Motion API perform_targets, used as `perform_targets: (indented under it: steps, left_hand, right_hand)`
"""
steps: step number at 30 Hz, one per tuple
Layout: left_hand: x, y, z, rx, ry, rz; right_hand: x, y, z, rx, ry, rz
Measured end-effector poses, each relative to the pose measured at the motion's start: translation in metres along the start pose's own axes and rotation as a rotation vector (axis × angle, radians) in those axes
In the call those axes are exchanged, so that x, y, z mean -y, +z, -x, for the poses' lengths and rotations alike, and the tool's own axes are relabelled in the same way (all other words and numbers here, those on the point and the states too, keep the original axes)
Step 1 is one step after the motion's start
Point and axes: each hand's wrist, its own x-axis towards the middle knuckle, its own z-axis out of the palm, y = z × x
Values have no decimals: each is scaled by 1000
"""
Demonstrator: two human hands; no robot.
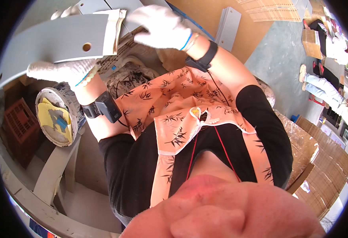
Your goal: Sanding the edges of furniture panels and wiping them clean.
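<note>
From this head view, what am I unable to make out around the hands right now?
- Left hand: fingertips hidden under the grey panel.
- Grey panel: its far left end is cut off by the fisheye rim.
- Right hand: whatever lies under its palm is covered by the glove.
- White bucket: contents hidden by a yellow cloth.

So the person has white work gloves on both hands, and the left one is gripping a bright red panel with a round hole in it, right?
Not quite. In the head view both hands do wear white gloves, and the left hand grips a panel with a round hole, but that panel is grey, not red. The right hand rests farther up on other grey pieces.
</note>
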Motion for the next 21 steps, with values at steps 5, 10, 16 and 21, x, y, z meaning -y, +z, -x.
perform_targets:
  steps: [5,10,16,21]
  left_hand:
    - [-6,3,0,-5,-109,247]
    - [13,50,23,-147,-161,-200]
    - [24,72,37,-29,-241,-239]
    - [16,52,38,-45,-233,-71]
  right_hand:
    - [43,36,-15,341,-255,443]
    - [45,66,-17,176,-183,251]
    - [34,62,-10,-52,-15,-61]
    - [10,12,-16,-159,318,-205]
